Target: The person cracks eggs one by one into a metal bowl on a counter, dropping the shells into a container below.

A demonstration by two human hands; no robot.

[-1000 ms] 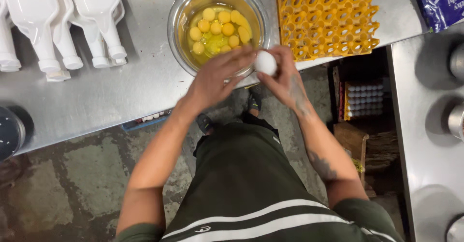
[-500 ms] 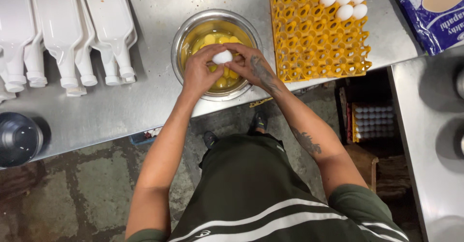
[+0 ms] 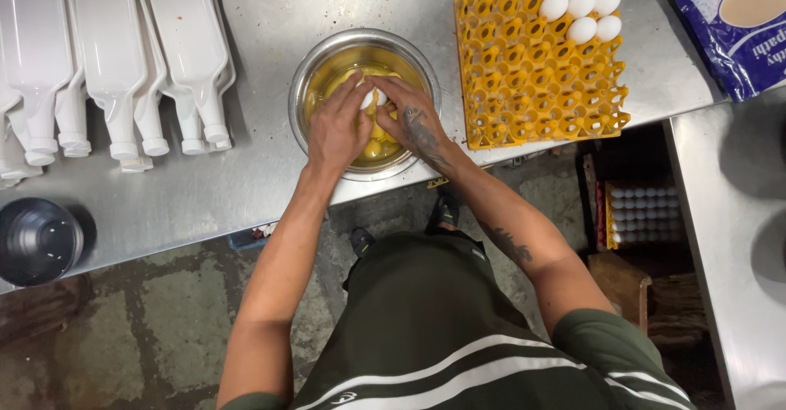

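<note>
Over a steel bowl [image 3: 304, 82] holding several raw yolks, my left hand [image 3: 337, 127] and my right hand [image 3: 408, 115] together grip a white egg [image 3: 373, 97]. The fingers of both hands pinch it from either side, just above the yolks. To the right of the bowl lies a yellow egg tray [image 3: 536, 74] with several white eggs [image 3: 583, 13] in its far corner; the other cups are bare.
Several white plastic bottles [image 3: 115, 58] lie on the steel counter [image 3: 246, 181] at the left. A dark metal cup [image 3: 37, 240] stands at the counter's near left edge. A blue packet [image 3: 737, 25] lies far right. Another egg tray [image 3: 643, 213] sits on a lower shelf.
Both hands have carried the egg from the bowl's near rim to over the middle of the bowl and lowered it towards the yolks.
</note>
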